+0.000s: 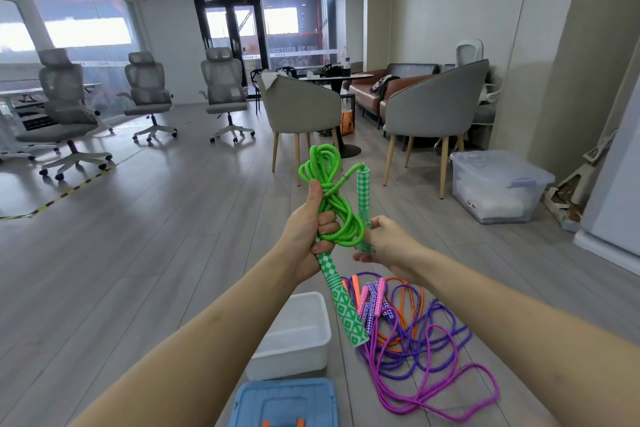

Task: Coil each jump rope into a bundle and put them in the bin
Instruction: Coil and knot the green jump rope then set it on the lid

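The left hand [308,236] was raised in front of the person, its grip curled tight round the top of a green-and-white patterned handle [341,302] and round the gathered loops of the green jump rope [332,198], thumb pointing up along the cord. That handle slanted down and to the right from the fist, its free end hanging above the floor [173,253]. The loops stood up out of the fist in a loose bundle.

The right hand [388,246] was just beside it, its grip pinching the lower end of the second green handle [363,204], which stood nearly upright with the cord running from its top back into the bundle.

Below the hands, on the wooden floor, sat a white bin [294,336], open at the top. Just to its right lay a tangle of other ropes: a purple jump rope [443,336], an orange jump rope [412,302] and a magenta jump rope [450,406], their patterned handles lying together near the bin's far right corner. A blue lid [284,402] lay at the near edge of the view, just in front of the bin.

Farther off to the right a clear lidded storage box [498,187] stood on the floor near a grey armchair [436,104].
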A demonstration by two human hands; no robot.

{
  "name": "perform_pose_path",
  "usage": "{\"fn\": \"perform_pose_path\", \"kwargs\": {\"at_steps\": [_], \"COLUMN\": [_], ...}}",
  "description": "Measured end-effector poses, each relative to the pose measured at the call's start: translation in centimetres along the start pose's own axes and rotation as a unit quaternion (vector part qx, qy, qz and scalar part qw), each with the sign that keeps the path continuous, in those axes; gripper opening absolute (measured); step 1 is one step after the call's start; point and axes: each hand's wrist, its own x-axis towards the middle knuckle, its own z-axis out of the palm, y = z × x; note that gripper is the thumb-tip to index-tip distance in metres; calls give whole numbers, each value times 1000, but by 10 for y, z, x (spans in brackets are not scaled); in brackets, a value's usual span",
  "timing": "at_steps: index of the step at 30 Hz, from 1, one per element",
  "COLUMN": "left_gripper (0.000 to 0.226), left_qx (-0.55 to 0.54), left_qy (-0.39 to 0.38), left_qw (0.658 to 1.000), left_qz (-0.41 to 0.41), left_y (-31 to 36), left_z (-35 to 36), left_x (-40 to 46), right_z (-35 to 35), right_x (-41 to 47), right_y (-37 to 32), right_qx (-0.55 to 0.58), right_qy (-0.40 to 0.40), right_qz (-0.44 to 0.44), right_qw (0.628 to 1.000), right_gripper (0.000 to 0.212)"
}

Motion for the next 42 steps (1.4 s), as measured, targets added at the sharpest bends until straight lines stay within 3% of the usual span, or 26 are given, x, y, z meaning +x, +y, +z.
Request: {"fn": "perform_pose_path", "kwargs": {"at_steps": [4, 9, 14, 18, 24, 27, 32, 38, 42], "left_gripper": [39, 40, 48, 64, 70, 58, 45, 38, 30], "left_qx": [-18, 3, 47, 78, 120, 161, 214, 190, 176], "left_qy": [3, 3, -9, -22, -17, -9, 0, 29, 46], "left_qw": [999, 997, 993, 988, 981, 975, 962, 971, 972], "left_qz": [26, 75, 109, 129, 149, 156, 172, 141, 146], "left_y": [-2, -6, -10, -12, -8, -8, -9, -19, -23], "left_z": [-1, -2, -4, -4, -9, -7, 0, 6, 12], "left_x": [6, 9, 11, 11, 13, 14, 15, 18, 19], "right_z": [8, 16, 17, 22, 23, 29, 33, 40, 44], "right_x": [-3, -7, -13, -21, -18, -16, -14, -12, -6], "right_y": [-9, -18, -18, -20, -17, -15, -18, -9, -13], "right_qx": [156, 255, 260, 220, 182, 180, 163, 162, 200], "right_qy": [-21, -14, -116, -140, -98, -58, 8, 49, 80], "right_qz": [-10, 5, 9, -34, -15, -20, -21, 28, 1], "right_qw": [987, 967, 958, 965, 978, 982, 986, 985, 977], "right_gripper": [38, 15, 51, 35, 27, 16, 20, 19, 22]}}
